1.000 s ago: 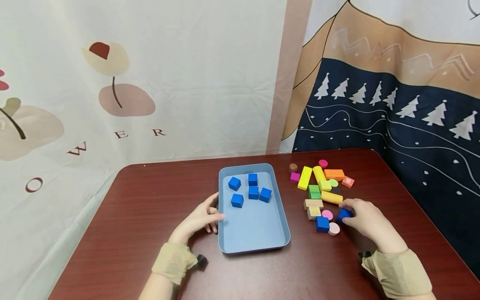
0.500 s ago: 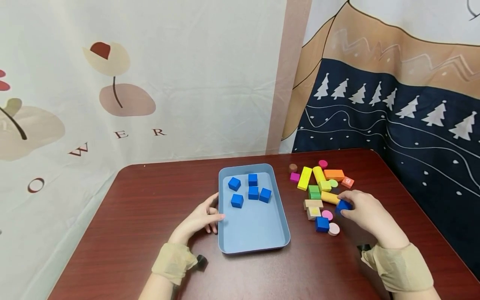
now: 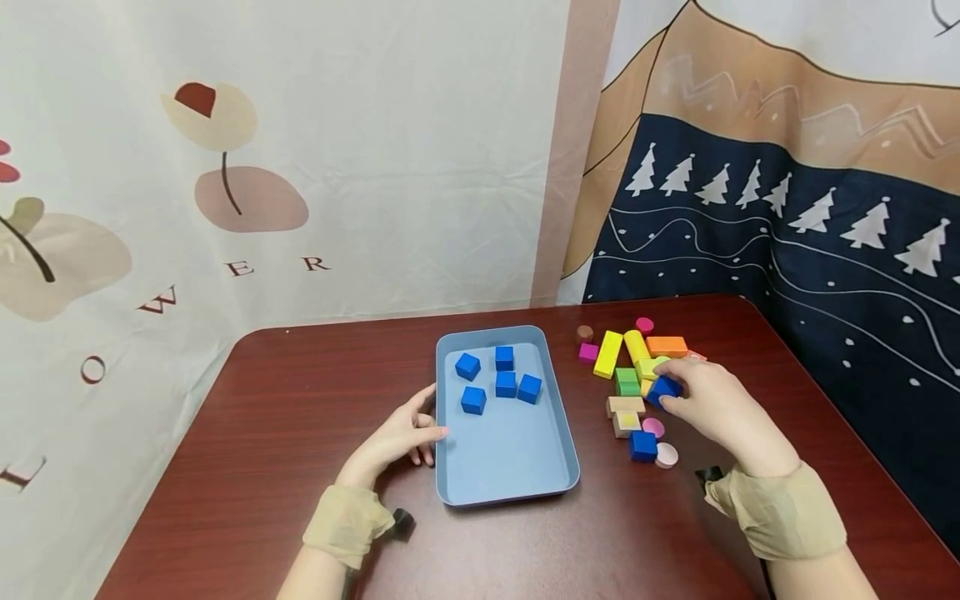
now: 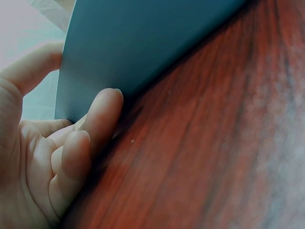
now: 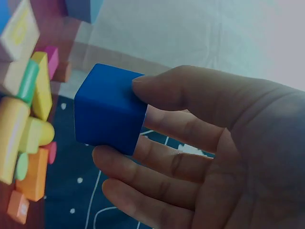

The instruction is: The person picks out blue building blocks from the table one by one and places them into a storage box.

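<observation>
My right hand (image 3: 712, 408) pinches a blue cube (image 5: 109, 107) between thumb and fingers, lifted over the block pile in the head view. Another blue cube (image 3: 642, 446) lies at the pile's near end, beside a pale pink disc (image 3: 667, 455). At the middle of the table is a blue-grey tray (image 3: 510, 483), and several blue cubes (image 3: 506, 384) sit in its far half. My left hand (image 3: 401, 433) holds the tray's left side, thumb over the rim; in the left wrist view its other fingers (image 4: 102, 114) bend against the outer wall.
Yellow (image 3: 608, 354), green (image 3: 627, 382), orange (image 3: 667, 347) and natural-wood blocks (image 3: 626, 406) lie scattered right of the tray on the dark red wooden table (image 3: 322, 375). Printed cloth (image 3: 420, 167) hangs behind the table's far edge.
My right hand has picked the blue cube up from the pile's right side and moved it left and slightly away from me. The left hand and tray stay put.
</observation>
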Motion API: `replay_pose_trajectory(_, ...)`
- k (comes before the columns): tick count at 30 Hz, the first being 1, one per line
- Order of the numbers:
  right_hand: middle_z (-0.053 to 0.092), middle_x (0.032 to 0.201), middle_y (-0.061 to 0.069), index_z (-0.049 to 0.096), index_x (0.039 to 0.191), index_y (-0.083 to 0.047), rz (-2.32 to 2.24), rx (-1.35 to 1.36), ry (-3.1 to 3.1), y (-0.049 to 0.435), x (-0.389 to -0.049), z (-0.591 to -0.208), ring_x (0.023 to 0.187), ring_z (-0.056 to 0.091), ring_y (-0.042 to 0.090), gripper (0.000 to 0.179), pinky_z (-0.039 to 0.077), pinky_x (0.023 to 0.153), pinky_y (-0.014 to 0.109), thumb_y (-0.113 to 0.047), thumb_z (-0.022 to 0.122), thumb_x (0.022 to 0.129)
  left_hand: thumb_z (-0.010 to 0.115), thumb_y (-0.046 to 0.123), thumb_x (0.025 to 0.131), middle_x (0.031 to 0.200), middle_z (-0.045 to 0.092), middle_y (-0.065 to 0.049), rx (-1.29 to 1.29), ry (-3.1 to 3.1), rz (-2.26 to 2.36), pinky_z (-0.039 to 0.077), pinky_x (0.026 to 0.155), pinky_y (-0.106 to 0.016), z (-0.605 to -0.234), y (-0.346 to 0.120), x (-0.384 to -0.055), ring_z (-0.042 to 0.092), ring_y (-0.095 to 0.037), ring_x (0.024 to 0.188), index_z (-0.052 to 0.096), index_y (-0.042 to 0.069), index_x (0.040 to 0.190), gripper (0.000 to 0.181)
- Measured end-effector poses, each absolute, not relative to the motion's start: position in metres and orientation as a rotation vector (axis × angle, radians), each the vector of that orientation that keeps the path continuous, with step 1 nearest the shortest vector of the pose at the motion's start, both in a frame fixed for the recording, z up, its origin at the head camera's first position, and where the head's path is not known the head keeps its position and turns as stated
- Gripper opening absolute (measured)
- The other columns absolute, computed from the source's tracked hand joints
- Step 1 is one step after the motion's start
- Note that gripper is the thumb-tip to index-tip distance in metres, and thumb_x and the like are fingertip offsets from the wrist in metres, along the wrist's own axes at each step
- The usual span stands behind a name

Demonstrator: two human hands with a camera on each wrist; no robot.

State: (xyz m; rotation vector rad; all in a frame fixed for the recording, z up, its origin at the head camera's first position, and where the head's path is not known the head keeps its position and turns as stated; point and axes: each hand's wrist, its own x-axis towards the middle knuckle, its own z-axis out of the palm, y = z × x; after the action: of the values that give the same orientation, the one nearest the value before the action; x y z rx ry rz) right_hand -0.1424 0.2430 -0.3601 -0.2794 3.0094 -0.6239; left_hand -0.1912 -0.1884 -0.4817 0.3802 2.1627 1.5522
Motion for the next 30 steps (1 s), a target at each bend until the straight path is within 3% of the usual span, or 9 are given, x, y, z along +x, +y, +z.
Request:
replay_pose_trajectory(6,0.062,0.112,0.023,0.062,0.118,0.005,-0.643,-0.329,3.008,0.231,-0.147,-0.349,0.094,0.058,0.035,0.040,0.050,0.081,0.054,-0.010,0.073,0.082,0.069,0.019,0.089,0.073,0.065,-0.012,0.366,2.179,1.542,0.047,0.045,-0.031,-0.481,-0.189,-0.191,0.061,-0.028,0.051,0.012,0.007,0.153,0.086)
replay_pose_trajectory(15,0.061,0.115,0.023,0.061,0.120,0.002,-0.698,-0.420,3.009,0.206,-0.150,-0.340,0.095,0.059,0.034,0.040,0.053,0.077,0.050,-0.011,0.073,0.083,0.065,0.013,0.092,0.074,0.065,-0.012,0.361,2.172,1.551,0.048,0.045,-0.031,-0.467,-0.185,-0.184,0.061,-0.031,0.053,0.011,0.001,0.152,0.082)
replay_pose_trajectory(21,0.061,0.114,0.019,0.062,0.120,0.000,-0.637,-0.586,3.006,0.179,-0.153,-0.331,0.098,0.059,0.033,0.040,0.053,0.079,0.046,-0.009,0.073,0.083,0.068,0.018,0.090,0.074,0.065,-0.011,0.365,2.182,1.545,0.047,0.045,-0.032,-0.480,-0.188,-0.189,0.061,-0.029,0.052,0.012,0.007,0.153,0.085)
replay_pose_trajectory(30,0.062,0.102,0.008,0.066,0.115,-0.005,-0.657,-0.790,3.000,0.141,-0.155,-0.313,0.081,0.061,0.020,0.036,0.054,0.073,0.032,-0.009,0.075,0.081,0.067,0.015,0.091,0.074,0.065,-0.009,0.358,2.164,1.550,0.046,0.044,-0.030,-0.479,-0.187,-0.190,0.061,-0.025,0.051,0.010,0.006,0.153,0.084)
